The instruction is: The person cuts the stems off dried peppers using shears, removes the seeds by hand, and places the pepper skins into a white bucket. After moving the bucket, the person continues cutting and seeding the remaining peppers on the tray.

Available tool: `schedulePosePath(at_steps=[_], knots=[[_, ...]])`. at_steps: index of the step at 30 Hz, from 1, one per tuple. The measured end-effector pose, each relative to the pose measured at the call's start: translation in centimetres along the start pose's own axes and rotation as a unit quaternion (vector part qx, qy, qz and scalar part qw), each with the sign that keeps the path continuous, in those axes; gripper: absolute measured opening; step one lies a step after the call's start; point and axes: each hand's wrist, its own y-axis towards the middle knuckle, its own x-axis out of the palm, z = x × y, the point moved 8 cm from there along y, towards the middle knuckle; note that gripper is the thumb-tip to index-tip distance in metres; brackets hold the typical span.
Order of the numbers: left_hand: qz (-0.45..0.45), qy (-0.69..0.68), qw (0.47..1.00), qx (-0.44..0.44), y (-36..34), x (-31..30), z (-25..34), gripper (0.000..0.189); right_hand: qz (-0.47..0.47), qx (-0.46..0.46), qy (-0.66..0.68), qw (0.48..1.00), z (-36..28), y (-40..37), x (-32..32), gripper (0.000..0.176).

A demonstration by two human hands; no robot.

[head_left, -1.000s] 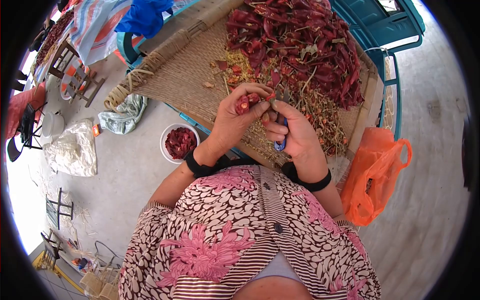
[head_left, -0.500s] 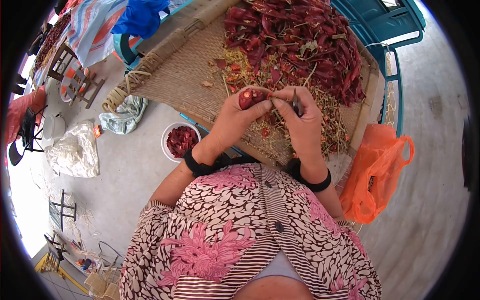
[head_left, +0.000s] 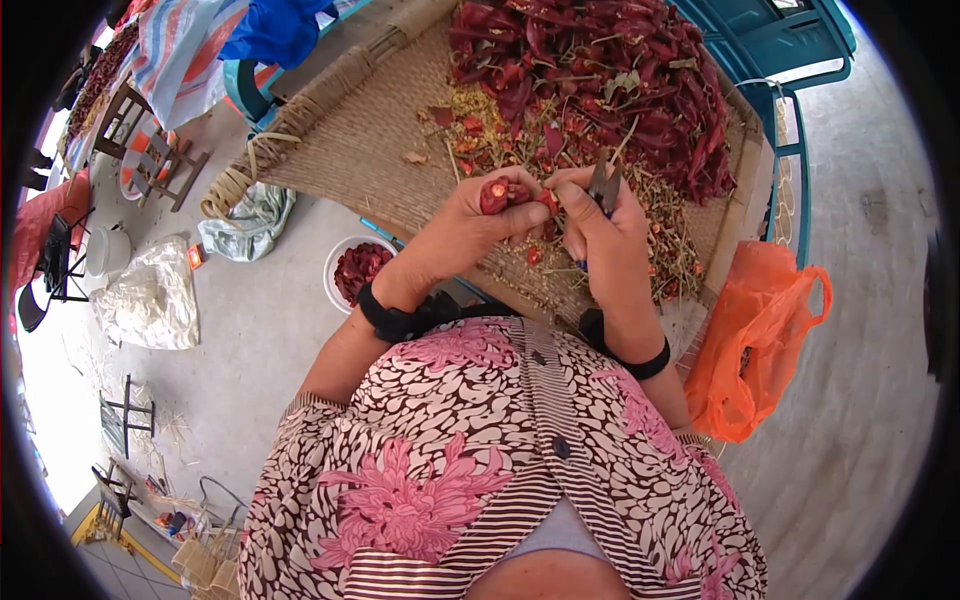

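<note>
Cut dried red chilies (head_left: 497, 194) are gripped in my left hand (head_left: 470, 228), their open ends showing pale insides. My right hand (head_left: 615, 240) is closed around dark-bladed scissors (head_left: 603, 186), whose blades point up and away; a bit of blue handle shows below the palm. The fingertips of both hands nearly meet at a small red piece by my left thumb. Both hands are above a woven mat (head_left: 365, 150). Beyond them lies a heap of dried red chilies (head_left: 610, 90), with loose seeds (head_left: 480, 110) and stems (head_left: 670, 255) on its near side.
Left of the mat, a white bowl (head_left: 331, 279) on the floor holds red chili pieces. An orange plastic bag (head_left: 745, 350) hangs or stands at the right, beside a teal metal frame (head_left: 790, 130). Clear plastic bags (head_left: 150, 300) and small stools (head_left: 165, 165) are farther left.
My right hand has turned, and the scissors' blades now stick up more visibly. It has shifted slightly right. My left hand still holds the chilies, with a small red piece now showing near its thumb.
</note>
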Motion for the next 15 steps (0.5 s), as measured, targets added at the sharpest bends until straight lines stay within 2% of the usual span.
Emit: schedulePosePath(at_steps=[2,5,7,8,10,11,12,13,14,15], knots=[[-0.015,0.019,1.000,0.015,0.0,-0.2,0.1,0.012,-0.021,0.081,0.125,0.989,1.2,0.0,0.3,0.015],[-0.027,0.040,0.997,0.052,-0.2,0.3,1.1,0.012,-0.049,0.173,0.292,0.939,3.3,0.3,0.8,0.014],[-0.050,0.037,0.998,0.012,-0.5,0.9,1.1,0.013,-0.070,0.236,0.379,0.892,4.3,0.6,0.8,0.013],[-0.062,0.035,0.997,-0.008,-0.7,1.2,0.9,0.013,-0.009,0.199,0.336,0.921,4.2,1.1,-0.7,0.013],[0.004,-0.020,0.999,-0.028,-0.5,-0.3,0.1,0.013,0.111,0.119,0.240,0.957,3.1,1.8,-3.6,0.013],[0.037,-0.047,0.998,-0.038,-0.4,-1.1,-0.4,0.014,0.057,0.089,0.069,0.992,3.0,2.4,-5.7,0.016],[0.059,-0.040,0.997,-0.028,-0.4,-1.8,-0.5,0.013,0.086,0.041,-0.152,0.984,2.4,2.9,-6.9,0.017],[0.080,-0.034,0.996,-0.017,-0.4,-2.5,-0.5,0.013,0.111,-0.011,-0.366,0.924,1.6,3.2,-7.5,0.019],[0.102,-0.028,0.994,-0.007,-0.4,-3.0,-0.6,0.014,0.130,-0.061,-0.561,0.815,0.7,3.4,-7.4,0.021],[0.104,-0.033,0.994,-0.013,-0.4,-3.0,-0.8,0.015,0.109,0.026,-0.559,0.821,1.2,3.9,-7.6,0.025]])
